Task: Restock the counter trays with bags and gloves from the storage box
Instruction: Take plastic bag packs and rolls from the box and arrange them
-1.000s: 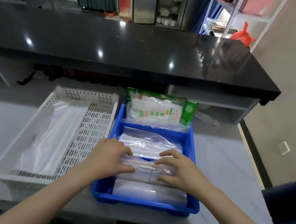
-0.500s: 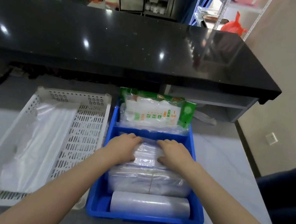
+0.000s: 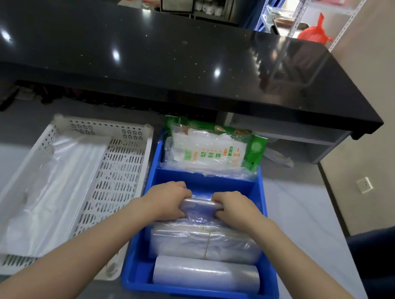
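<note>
A blue tray [image 3: 271,280] sits on the grey counter in front of me. Inside it, my left hand [image 3: 167,202] and my right hand [image 3: 235,211] grip the far folded edge of a clear plastic bag pack [image 3: 201,210], thumbs underneath. Nearer to me in the same tray lie a wider stack of clear bags [image 3: 207,245] and a roll of clear bags [image 3: 206,275]. A green-and-white glove packet [image 3: 213,149] leans in the tray's far compartment. To the left stands a white perforated tray [image 3: 112,187] with clear plastic sheets [image 3: 55,191] lying in it.
A black glossy countertop [image 3: 167,54] overhangs the far side of the work surface. A beige wall [image 3: 392,102] runs along the right. Something dark blue [image 3: 384,269] stands at the right edge. Metal shelving with a red bag [image 3: 316,31] is in the background.
Both hands moved from the middle bag stack to the far bag pack and closed on its folded edge, lifting it slightly. The view has shifted downward and closer.
</note>
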Demonstrator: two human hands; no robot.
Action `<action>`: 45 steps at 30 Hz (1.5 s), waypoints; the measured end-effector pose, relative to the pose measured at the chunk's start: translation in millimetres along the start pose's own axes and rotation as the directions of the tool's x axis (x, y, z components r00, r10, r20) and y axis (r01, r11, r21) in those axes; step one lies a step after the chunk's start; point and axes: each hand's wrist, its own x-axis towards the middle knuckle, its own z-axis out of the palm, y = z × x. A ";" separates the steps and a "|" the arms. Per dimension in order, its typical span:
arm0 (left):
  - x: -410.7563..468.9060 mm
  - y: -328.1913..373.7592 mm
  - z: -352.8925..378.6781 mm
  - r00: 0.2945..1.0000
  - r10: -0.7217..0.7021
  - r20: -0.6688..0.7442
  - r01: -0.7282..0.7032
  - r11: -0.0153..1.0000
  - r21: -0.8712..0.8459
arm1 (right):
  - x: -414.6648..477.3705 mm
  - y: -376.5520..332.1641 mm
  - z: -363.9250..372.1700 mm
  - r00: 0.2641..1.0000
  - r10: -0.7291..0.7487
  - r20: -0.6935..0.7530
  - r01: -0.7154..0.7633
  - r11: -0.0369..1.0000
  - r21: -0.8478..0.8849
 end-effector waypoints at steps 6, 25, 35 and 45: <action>-1.7 1.5 1.4 0.999 -0.048 -0.014 0.047 0.999 -0.027 | -3.8 2.2 0.9 1.000 0.020 -0.010 -0.020 0.999 0.050; 0.0 5.0 -9.3 0.999 -0.009 0.051 0.014 0.996 -0.092 | 5.1 0.7 -2.8 0.999 -0.007 0.053 0.002 0.995 0.097; -12.7 21.6 -18.7 0.999 -0.015 -0.048 0.009 0.992 -0.126 | 0.2 -1.2 -3.7 0.995 -0.086 0.041 0.089 0.994 -0.070; -1.4 10.9 -2.4 0.996 -0.085 0.020 0.086 0.995 -0.051 | 13.5 -2.0 13.8 0.997 0.011 0.081 -0.012 1.000 0.016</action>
